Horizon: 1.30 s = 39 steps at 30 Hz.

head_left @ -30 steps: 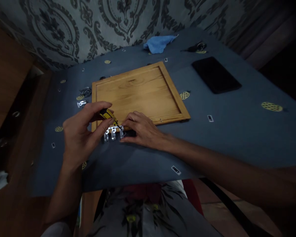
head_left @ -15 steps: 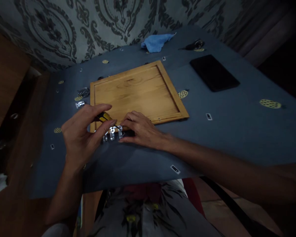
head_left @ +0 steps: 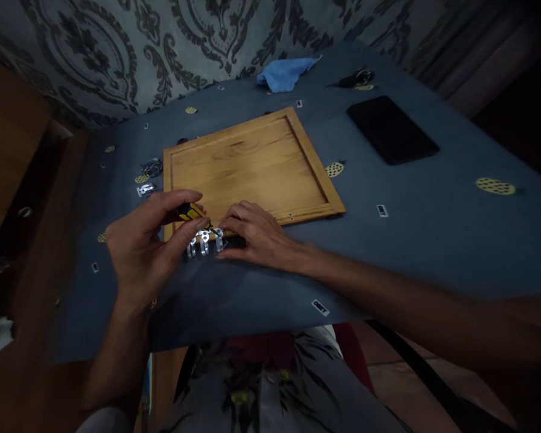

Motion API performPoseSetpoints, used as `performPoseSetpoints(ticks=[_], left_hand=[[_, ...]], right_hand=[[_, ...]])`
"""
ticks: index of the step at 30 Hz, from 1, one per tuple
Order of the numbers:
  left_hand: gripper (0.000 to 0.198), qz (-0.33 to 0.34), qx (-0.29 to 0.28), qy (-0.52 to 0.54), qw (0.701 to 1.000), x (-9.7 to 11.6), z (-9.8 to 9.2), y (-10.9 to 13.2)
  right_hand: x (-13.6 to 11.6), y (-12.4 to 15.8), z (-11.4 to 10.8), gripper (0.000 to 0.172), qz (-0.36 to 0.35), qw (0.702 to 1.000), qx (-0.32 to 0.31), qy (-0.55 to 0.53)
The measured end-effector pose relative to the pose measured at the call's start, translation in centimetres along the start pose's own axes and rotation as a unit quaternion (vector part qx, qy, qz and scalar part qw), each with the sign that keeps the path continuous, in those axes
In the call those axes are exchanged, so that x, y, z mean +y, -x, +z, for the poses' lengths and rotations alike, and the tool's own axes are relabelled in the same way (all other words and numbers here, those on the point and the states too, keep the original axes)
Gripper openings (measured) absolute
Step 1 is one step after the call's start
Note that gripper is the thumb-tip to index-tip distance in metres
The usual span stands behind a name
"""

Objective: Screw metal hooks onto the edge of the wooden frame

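My left hand (head_left: pixel 151 246) grips a small yellow and black screwdriver (head_left: pixel 190 211) between thumb and fingers, its tip slanting down to the right. The tip meets a shiny metal clip (head_left: pixel 219 239) at the near edge of a framed wooden board (head_left: pixel 247 168). Two more metal clips (head_left: pixel 204 243) line the same edge to the left. My right hand (head_left: pixel 256 237) rests on that edge, fingers bent around the rightmost clip; its fingertips are partly hidden, and what they press is hard to make out.
Left of the board lie a loose metal clip (head_left: pixel 146 190) and a small dark tangled item (head_left: pixel 152 167). Behind are a blue cloth (head_left: pixel 286 74) and a dark object (head_left: pixel 357 78). A black flat case (head_left: pixel 392 129) lies at the right on the blue tablecloth (head_left: pixel 433 240).
My left hand has shifted slightly left and its hold on the screwdriver looks a little looser, with more handle showing. My right hand and the board have hardly moved.
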<state>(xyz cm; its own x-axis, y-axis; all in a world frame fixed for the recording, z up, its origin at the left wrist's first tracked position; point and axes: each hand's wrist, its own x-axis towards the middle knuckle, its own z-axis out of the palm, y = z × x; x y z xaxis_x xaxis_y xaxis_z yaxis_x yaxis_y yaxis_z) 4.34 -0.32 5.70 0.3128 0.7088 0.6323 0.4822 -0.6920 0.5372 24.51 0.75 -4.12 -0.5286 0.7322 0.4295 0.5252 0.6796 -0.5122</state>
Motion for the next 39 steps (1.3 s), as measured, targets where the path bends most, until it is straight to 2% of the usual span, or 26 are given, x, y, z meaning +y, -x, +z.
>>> performPoseSetpoints(ticks=[9, 14, 16, 21, 26, 33, 39], left_hand=[[0.04, -0.004, -0.002, 0.023, 1.0, 0.1, 0.0, -0.1], [0.035, 0.007, 0.108, 0.049, 0.993, 0.8, -0.4, -0.8], [0.034, 0.002, 0.12, 0.044, 0.992, 0.9, -0.6, -0.9], [0.03, 0.014, 0.075, 0.003, 0.997, 0.1, -0.3, -0.5], [0.028, 0.007, 0.058, -0.011, 0.998, -0.1, 0.0, -0.3], [0.03, 0.013, 0.03, -0.023, 0.999, -0.2, -0.1, -0.3], [0.033, 0.02, 0.023, -0.028, 0.999, -0.4, -0.1, -0.2]], right_hand=[[0.1, 0.0, 0.2, 0.056, -0.007, 1.0, 0.006, 0.001], [0.3, 0.1, 0.3, 0.06, -0.014, 1.0, 0.011, -0.012], [0.4, 0.1, 0.3, 0.062, -0.014, 1.0, 0.009, -0.011], [0.3, 0.2, 0.2, 0.063, -0.011, 1.0, 0.007, -0.009], [0.2, 0.2, 0.1, 0.065, -0.008, 1.0, 0.007, -0.009], [0.1, 0.1, 0.1, 0.058, -0.008, 1.0, 0.01, -0.011], [0.2, 0.2, 0.1, 0.062, -0.011, 1.0, 0.009, -0.011]])
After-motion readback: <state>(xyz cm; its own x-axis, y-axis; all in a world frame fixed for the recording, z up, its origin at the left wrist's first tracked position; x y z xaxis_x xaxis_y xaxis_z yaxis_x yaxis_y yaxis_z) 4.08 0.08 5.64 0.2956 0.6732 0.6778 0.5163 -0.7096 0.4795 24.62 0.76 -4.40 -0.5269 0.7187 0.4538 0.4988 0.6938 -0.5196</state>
